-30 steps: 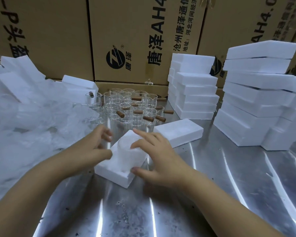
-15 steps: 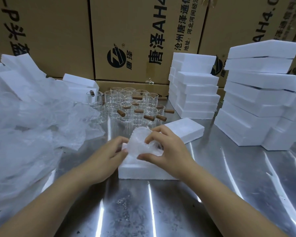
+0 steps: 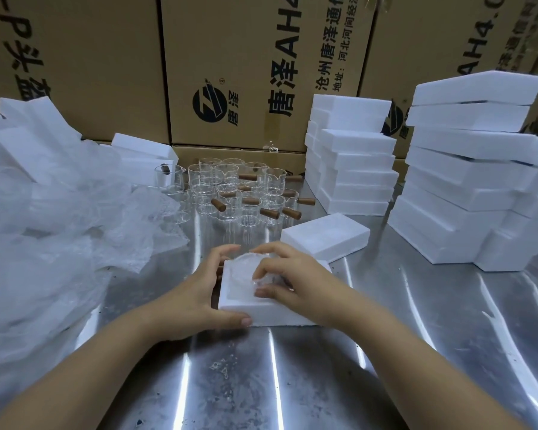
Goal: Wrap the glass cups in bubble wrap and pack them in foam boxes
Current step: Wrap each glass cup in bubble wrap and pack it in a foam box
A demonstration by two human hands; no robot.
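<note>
Pressing down, the right hand grasps the bubble-wrapped glass cup sitting in the recess of the white rectangular foam box, whose left edge the left hand grips. Pushing unevenly could tear the wrap or crack the foam wall.
</note>
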